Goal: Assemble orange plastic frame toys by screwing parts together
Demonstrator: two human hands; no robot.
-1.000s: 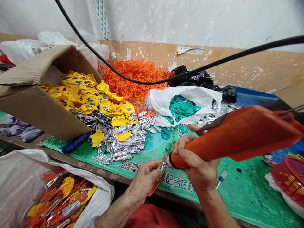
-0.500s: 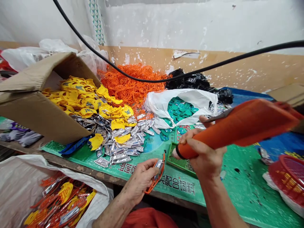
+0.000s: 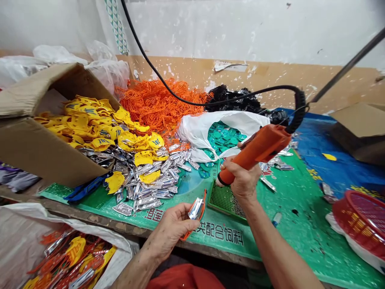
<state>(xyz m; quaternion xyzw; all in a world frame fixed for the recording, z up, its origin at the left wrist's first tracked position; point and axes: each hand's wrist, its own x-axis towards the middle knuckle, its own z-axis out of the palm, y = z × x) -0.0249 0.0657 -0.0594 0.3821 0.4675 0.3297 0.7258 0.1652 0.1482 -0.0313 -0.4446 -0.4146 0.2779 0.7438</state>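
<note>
My right hand [image 3: 245, 178] is wrapped round an orange electric screwdriver [image 3: 255, 150] with a black cable at its rear. The tool's pale tip is over the left part of a green perforated tray [image 3: 222, 198], whose right part holds small dark bits, too small to make out. Near the table's front edge, my left hand [image 3: 176, 222] pinches a silver plastic piece [image 3: 196, 208] together with an orange plastic frame [image 3: 203, 208]. The fingers hide part of both.
A cardboard box [image 3: 57, 148] spills yellow parts [image 3: 84, 120] toward silver pieces [image 3: 153, 188]. Behind lie orange frames [image 3: 156, 102] and a white bag [image 3: 192, 124] of teal pieces. A sack [image 3: 18, 228] of assembled parts stands front left, a red basket [image 3: 357, 224] at right.
My right hand has drawn the screwdriver away from the piece in my left hand and over to the green tray. The left hand has tilted the silver piece and frame.
</note>
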